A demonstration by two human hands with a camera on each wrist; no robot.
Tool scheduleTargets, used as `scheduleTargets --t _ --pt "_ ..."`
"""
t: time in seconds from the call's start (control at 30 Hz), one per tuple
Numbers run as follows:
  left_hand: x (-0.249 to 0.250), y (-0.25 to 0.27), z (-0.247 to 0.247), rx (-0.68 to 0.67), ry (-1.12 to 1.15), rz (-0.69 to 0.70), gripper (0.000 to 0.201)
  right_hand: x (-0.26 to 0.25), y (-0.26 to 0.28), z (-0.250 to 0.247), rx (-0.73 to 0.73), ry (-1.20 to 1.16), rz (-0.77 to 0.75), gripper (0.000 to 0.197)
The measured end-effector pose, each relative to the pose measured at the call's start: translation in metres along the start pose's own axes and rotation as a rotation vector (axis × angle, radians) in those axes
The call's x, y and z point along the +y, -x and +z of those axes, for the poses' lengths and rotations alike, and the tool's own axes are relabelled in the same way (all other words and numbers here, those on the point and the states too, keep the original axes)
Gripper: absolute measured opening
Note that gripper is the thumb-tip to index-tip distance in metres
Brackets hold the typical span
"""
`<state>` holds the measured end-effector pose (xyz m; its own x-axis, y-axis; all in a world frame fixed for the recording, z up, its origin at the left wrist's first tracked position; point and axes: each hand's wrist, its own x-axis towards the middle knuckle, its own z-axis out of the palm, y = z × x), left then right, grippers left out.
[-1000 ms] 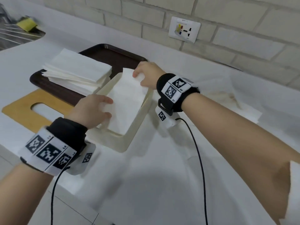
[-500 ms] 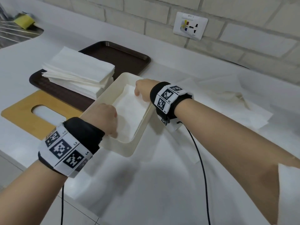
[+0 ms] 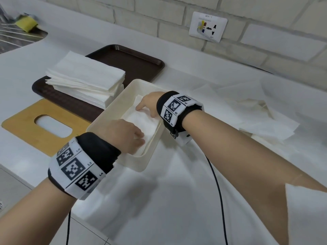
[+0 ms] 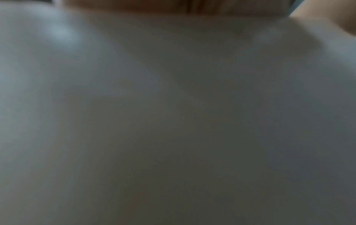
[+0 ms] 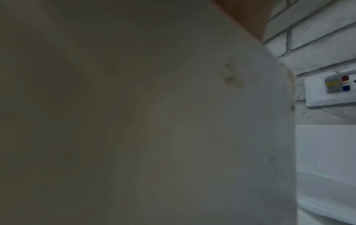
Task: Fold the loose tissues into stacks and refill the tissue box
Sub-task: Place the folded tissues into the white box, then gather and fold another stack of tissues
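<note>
An open cream tissue box (image 3: 115, 106) stands mid-counter in the head view. One folded white tissue (image 3: 143, 119) lies flat inside it. My left hand (image 3: 131, 137) reaches into the near end, fingers laid flat on the tissue. At the far end my right hand (image 3: 146, 106) presses the tissue with extended fingers. A tall stack of folded tissues (image 3: 85, 80) sits on the brown tray (image 3: 134, 62) to the left. Loose unfolded tissues (image 3: 261, 121) lie on the counter to the right. Both wrist views are blurred against the box wall (image 5: 173, 121).
The wooden lid (image 3: 26, 126) with an oval slot lies left of the box. A wall outlet (image 3: 208, 26) sits on the brick wall behind. A yellow sponge (image 3: 26, 23) rests by the sink (image 3: 16, 38) at far left. The counter's front edge runs near my left forearm.
A second ago both hands held the folded tissue above the box. They lowered it inside, and now both press it flat on the bottom.
</note>
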<state>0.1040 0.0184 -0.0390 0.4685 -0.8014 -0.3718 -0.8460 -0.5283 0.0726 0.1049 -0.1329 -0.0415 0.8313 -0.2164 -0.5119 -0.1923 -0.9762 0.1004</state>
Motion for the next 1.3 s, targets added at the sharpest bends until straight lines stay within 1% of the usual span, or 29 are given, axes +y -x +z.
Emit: scheduleTargets --t 0.1,0.17,0.23,0.27,0.33,0.37,0.4,0.47,0.5,0.53,0.57,0.63,0.67,0.73,0.77,0.8,0.87,0.93,1.0,1.03,1.07,1.13,1.2,1.27,1.3 --pt "0.006 0.0 0.003 -0.024 -0.033 -0.036 0.044 0.001 0.001 -0.001 -0.018 0.003 0.003 0.056" --pt "0.009 0.0 0.003 -0.039 0.001 -0.072 0.043 0.004 0.002 0.001 0.039 -0.072 0.002 0.052" --pt "0.009 0.003 0.001 -0.048 0.058 -0.096 0.038 0.006 0.006 0.007 0.188 -0.23 0.018 0.042" --pt "0.009 0.005 -0.001 -0.051 0.101 -0.097 0.035 0.008 0.009 0.01 0.276 -0.317 0.023 0.034" --pt "0.005 0.013 -0.005 -0.046 0.184 -0.088 0.03 0.014 0.02 0.016 0.471 -0.479 0.024 0.026" --pt "0.002 0.019 -0.008 -0.018 0.218 -0.076 0.029 0.02 0.028 0.02 0.58 -0.54 0.029 0.023" --pt "0.001 0.025 -0.009 0.05 0.269 -0.07 0.029 0.028 0.036 0.025 0.697 -0.591 0.042 0.021" --pt "0.003 0.039 -0.013 0.261 0.414 -0.034 0.026 0.048 0.056 0.039 0.896 -0.673 0.107 0.016" --pt "0.007 0.046 -0.015 0.383 0.46 0.01 0.024 0.059 0.065 0.048 0.939 -0.694 0.162 0.014" --pt "0.013 0.051 -0.016 0.495 0.492 0.054 0.023 0.072 0.071 0.058 0.934 -0.692 0.229 0.013" --pt "0.02 0.053 -0.017 0.583 0.522 0.092 0.02 0.084 0.076 0.068 0.885 -0.673 0.303 0.014" --pt "0.037 0.056 -0.017 0.692 0.589 0.166 0.017 0.107 0.083 0.089 0.697 -0.594 0.442 0.023" --pt "0.047 0.054 -0.016 0.711 0.62 0.206 0.018 0.115 0.085 0.098 0.574 -0.536 0.501 0.032" --pt "0.067 0.046 -0.011 0.686 0.664 0.265 0.021 0.126 0.089 0.112 0.346 -0.421 0.569 0.052" --pt "0.077 0.041 -0.008 0.659 0.669 0.279 0.021 0.128 0.09 0.116 0.268 -0.378 0.576 0.057" --pt "0.085 0.034 -0.005 0.626 0.659 0.281 0.02 0.129 0.09 0.119 0.218 -0.352 0.568 0.058" --pt "0.1 0.02 0.001 0.562 0.618 0.287 0.017 0.13 0.091 0.121 0.164 -0.335 0.539 0.054" --pt "0.112 0.008 0.004 0.522 0.569 0.307 0.016 0.126 0.094 0.121 0.144 -0.338 0.521 0.06" --pt "0.121 -0.005 0.008 0.469 0.514 0.291 0.017 0.121 0.099 0.121 0.162 -0.34 0.503 0.066" --pt "0.125 -0.012 0.01 0.431 0.506 0.269 0.017 0.118 0.101 0.121 0.173 -0.337 0.499 0.066" --pt "0.127 -0.019 0.013 0.39 0.507 0.245 0.018 0.114 0.104 0.122 0.181 -0.331 0.495 0.063" --pt "0.129 -0.032 0.019 0.312 0.481 0.186 0.019 0.108 0.108 0.122 0.181 -0.31 0.486 0.048" --pt "0.13 -0.045 0.025 0.225 0.415 0.13 0.028 0.105 0.111 0.124 0.161 -0.285 0.479 0.036" --pt "0.131 -0.054 0.029 0.149 0.372 0.077 0.039 0.103 0.115 0.129 0.143 -0.284 0.489 0.034" --pt "0.131 -0.057 0.031 0.118 0.373 0.047 0.042 0.103 0.116 0.132 0.144 -0.316 0.508 0.037"
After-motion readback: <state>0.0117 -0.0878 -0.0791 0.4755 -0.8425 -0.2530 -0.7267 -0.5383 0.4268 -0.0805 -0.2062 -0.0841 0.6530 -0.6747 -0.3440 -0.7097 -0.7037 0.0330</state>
